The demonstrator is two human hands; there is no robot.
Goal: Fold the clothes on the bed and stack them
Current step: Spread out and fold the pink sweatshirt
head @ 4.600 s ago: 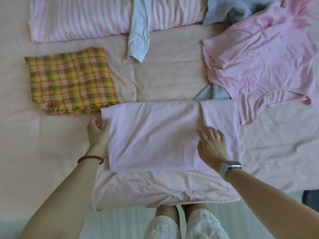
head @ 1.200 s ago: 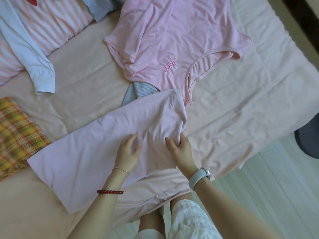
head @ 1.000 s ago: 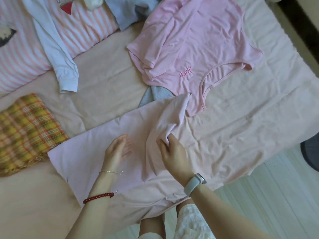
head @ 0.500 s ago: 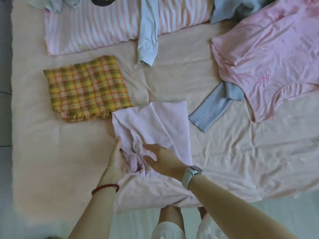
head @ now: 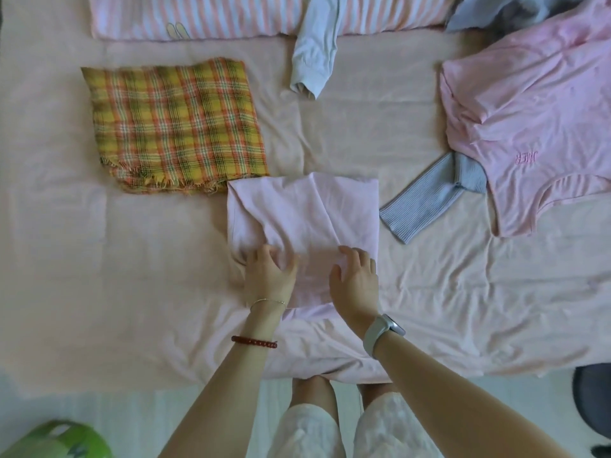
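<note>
Pale pink garment (head: 304, 213) lies folded on the bed (head: 132, 276), beside the plaid cloth (head: 175, 127). Both hands, left (head: 269, 276) and right (head: 355, 280), rest flat on it, fingers relaxed, gripping nothing.

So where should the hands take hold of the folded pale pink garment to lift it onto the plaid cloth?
Probably by its two short side edges, one hand per side. The folded pale pink garment lies flat as a neat rectangle, with layers that could slip apart. The left hand and right hand rest on its near end; sliding fingers under both sides should keep the folds together on the way to the plaid cloth.
</note>
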